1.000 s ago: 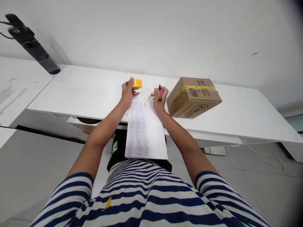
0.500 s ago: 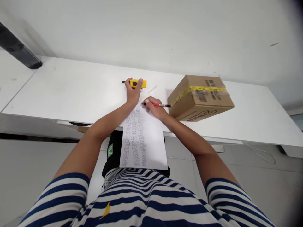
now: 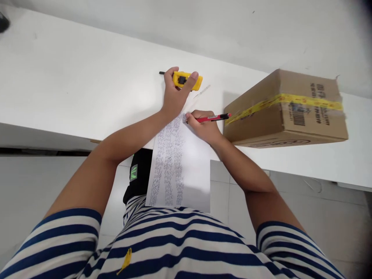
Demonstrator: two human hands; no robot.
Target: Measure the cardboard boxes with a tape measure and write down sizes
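Note:
My left hand point(image 3: 178, 95) is closed around a yellow tape measure point(image 3: 178, 80) with a black button, and a short black piece sticks out at its left end. The hand rests above the top of a paper sheet point(image 3: 194, 174) covered on its left half with columns of blue handwriting. Between the thumb and fingers of my right hand point(image 3: 205, 126) is a red pen point(image 3: 210, 117) with a black end, its tip at the upper part of the writing. The sheet's lower part hangs over the table edge toward my striped shirt.
A cardboard box point(image 3: 255, 120) with yellow tape and printed labels stands on the white table point(image 3: 87, 77), just right of my right hand. A thin pale strip point(image 3: 202, 91) lies beyond the paper. Behind the table rises a pale wall point(image 3: 203, 27). A dark object point(image 3: 4, 23) shows at the far left.
The view has come closer and tilted, so the hands and box look larger and the box sits farther right. Both hands keep hold of the tape measure and pen.

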